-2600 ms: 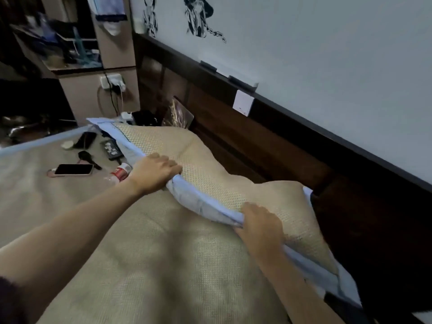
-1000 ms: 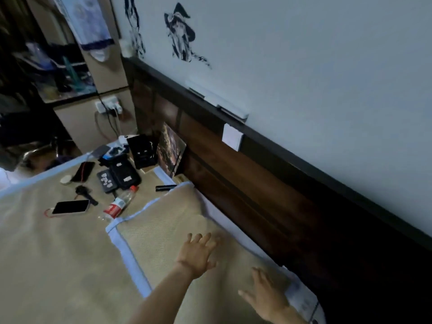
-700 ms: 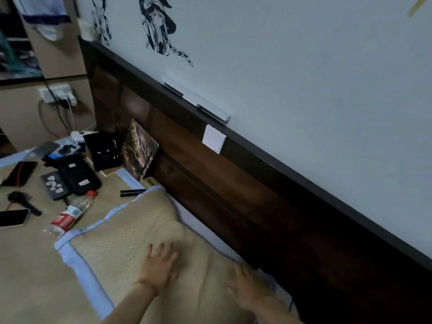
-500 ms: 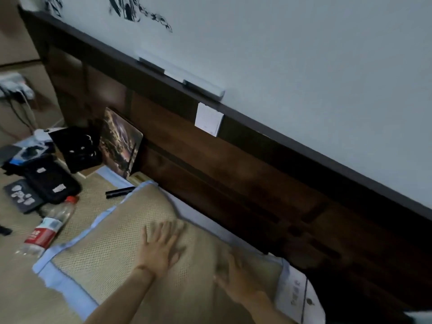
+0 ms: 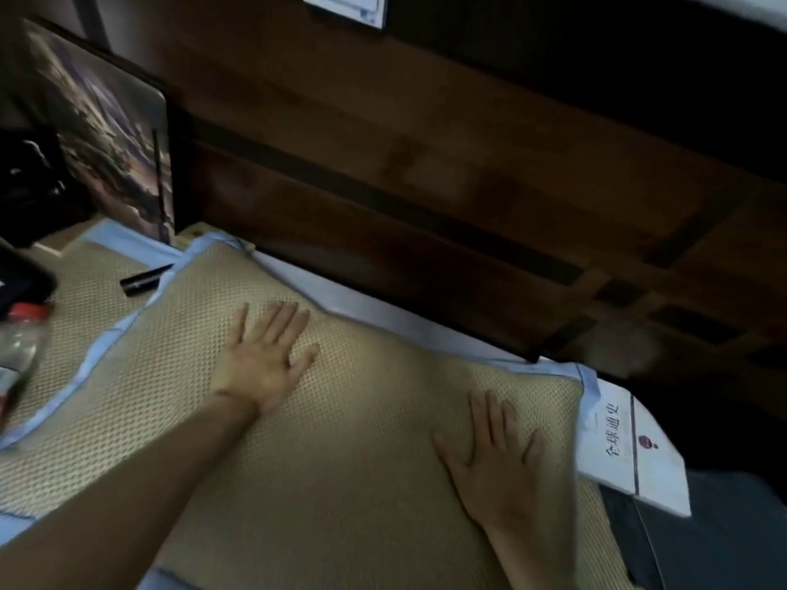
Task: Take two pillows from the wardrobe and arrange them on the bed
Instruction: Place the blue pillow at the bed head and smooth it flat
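A tan woven pillow (image 5: 340, 419) with a pale blue border lies flat on the bed (image 5: 85, 283), its long side just beside the dark wooden headboard (image 5: 426, 163). Both hands lie palm-down on it with fingers spread and holding nothing — the left hand (image 5: 266, 359) towards the pillow's far left part, the right hand (image 5: 494, 457) near its right end. A white book (image 5: 626, 453) with printed characters lies at the pillow's right edge, touching or slightly under the corner. To the left, on the woven bed mat, a small black stick-shaped object (image 5: 145, 279) lies just beside the pillow's corner, and a clear plastic bottle (image 5: 19, 347) with a red cap lies at the frame's left edge. A dark picture panel (image 5: 106, 121) leans upright against the headboard — beside it sit blurred black items (image 5: 30, 181).
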A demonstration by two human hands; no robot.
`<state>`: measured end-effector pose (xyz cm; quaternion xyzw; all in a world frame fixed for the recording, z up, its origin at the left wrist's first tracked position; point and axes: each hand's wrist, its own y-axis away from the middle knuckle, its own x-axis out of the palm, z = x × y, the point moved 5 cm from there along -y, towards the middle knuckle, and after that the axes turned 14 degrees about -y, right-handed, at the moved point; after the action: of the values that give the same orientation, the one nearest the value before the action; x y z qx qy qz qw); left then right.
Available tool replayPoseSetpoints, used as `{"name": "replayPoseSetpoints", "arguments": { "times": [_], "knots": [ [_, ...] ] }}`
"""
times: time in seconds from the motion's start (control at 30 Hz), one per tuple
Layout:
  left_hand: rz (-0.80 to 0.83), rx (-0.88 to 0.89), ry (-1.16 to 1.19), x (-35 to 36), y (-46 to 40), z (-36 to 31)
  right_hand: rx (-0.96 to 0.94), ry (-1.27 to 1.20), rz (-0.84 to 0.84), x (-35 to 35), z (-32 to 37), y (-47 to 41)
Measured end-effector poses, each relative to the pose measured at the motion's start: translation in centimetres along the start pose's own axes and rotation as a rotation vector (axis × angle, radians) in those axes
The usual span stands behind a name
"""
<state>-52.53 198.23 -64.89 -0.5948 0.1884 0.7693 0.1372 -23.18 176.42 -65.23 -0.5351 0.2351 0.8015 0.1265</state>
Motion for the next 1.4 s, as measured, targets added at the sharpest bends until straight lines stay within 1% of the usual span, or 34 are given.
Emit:
{"name": "replayPoseSetpoints", "arguments": {
  "times": [0.03,0.1,0.17,0.2,0.23,0.27,0.3,0.37,0.4,0.47,0.5,0.57,0.63,0.67,0.73,0.8,0.9,0.97,1.0,1.03,1.1,1.13,1.17,1.23,1.3,1.37,1.4],
  "knots": [
    [0.005,-0.04,0.005,0.3,-0.3,2.0,0.014,0.009,-0.01,-0.3,-1.2,0.6],
    [0.08,-0.171,0.059,1.2,-0.3,7.0,0.061,0.009,-0.002,-0.9,-3.5,1.6],
    [0.226,-0.371,0.201,2.8,1.6,12.9,0.097,0.008,0.014,-1.7,-5.1,2.1],
    [0.348,-0.412,0.249,3.7,3.1,15.5,0.11,0.005,0.025,-1.9,-5.5,2.2],
    [0.436,-0.399,0.252,4.5,4.8,17.5,0.112,0.001,0.034,-2.0,-5.7,2.1],
    [0.48,-0.371,0.225,4.8,6.4,18.8,0.108,-0.002,0.045,-2.1,-5.6,1.9],
    [0.447,-0.33,0.187,4.4,7.5,19.1,0.108,-0.008,0.057,-2.2,-5.3,1.7],
    [0.253,-0.281,0.168,1.9,8.9,16.4,0.074,-0.05,0.077,-2.4,-3.8,0.9],
    [0.174,-0.266,0.187,0.3,9.4,13.8,0.027,-0.084,0.073,-2.5,-2.6,0.4],
    [0.075,-0.184,0.242,-2.7,9.7,6.4,-0.087,-0.123,0.051,-2.3,0.2,-0.9],
    [0.044,-0.126,0.236,-3.7,9.8,2.3,-0.131,-0.133,0.062,-2.0,1.3,-1.4],
    [0.065,-0.008,0.139,-4.0,9.8,-5.2,-0.177,-0.135,0.113,-1.1,1.8,-1.8],
    [0.062,0.052,0.079,-3.2,9.7,-9.2,-0.218,-0.111,0.102,-0.9,-0.1,-2.0],
    [0.047,0.06,0.083,-2.8,9.5,-9.3,-0.233,-0.096,0.083,-1.1,-1.6,-2.1],
    [-0.001,0.023,0.093,-1.9,9.0,-7.2,-0.217,-0.095,0.032,-1.9,-4.3,-2.3],
    [0.003,-0.109,0.111,-1.0,9.2,-3.2,-0.148,-0.114,-0.01,-2.6,-6.3,-2.4],
    [0.075,-0.239,0.072,-0.7,10.2,1.8,0.02,-0.187,-0.04,-3.3,-8.0,-1.9],
    [0.147,-0.336,0.077,-0.9,11.0,4.2,0.218,-0.356,-0.059,-3.6,-8.9,-1.3],
    [0.201,-0.428,0.127,-0.8,11.6,5.2,0.324,-0.484,-0.071,-3.7,-9.2,-1.0],
    [0.254,-0.556,0.207,-0.6,12.3,6.1,0.401,-0.584,-0.083,-3.6,-9.4,-0.7],
    [0.325,-0.787,0.344,-0.2,13.3,7.1,0.441,-0.661,-0.124,-3.9,-9.5,-0.6],
    [0.334,-0.845,0.332,-0.3,13.3,7.4,0.432,-0.681,-0.141,-4.1,-9.5,-0.8],
    [0.324,-0.868,0.284,-0.5,13.1,7.7,0.421,-0.717,-0.151,-4.2,-9.6,-1.2],
    [0.251,-0.84,0.212,-1.1,11.8,8.6,0.409,-0.846,-0.15,-4.5,-9.8,-2.1],
    [0.101,-0.748,0.227,-1.7,10.2,9.3,0.384,-0.939,-0.182,-5.1,-9.9,-2.9],
    [-0.042,-0.664,0.277,-2.4,8.9,9.9,0.316,-0.989,-0.274,-6.2,-9.6,-3.3],
    [-0.099,-0.656,0.32,-2.8,8.5,10.3,0.267,-1.016,-0.316,-6.8,-9.2,-3.6]
  ]
}}
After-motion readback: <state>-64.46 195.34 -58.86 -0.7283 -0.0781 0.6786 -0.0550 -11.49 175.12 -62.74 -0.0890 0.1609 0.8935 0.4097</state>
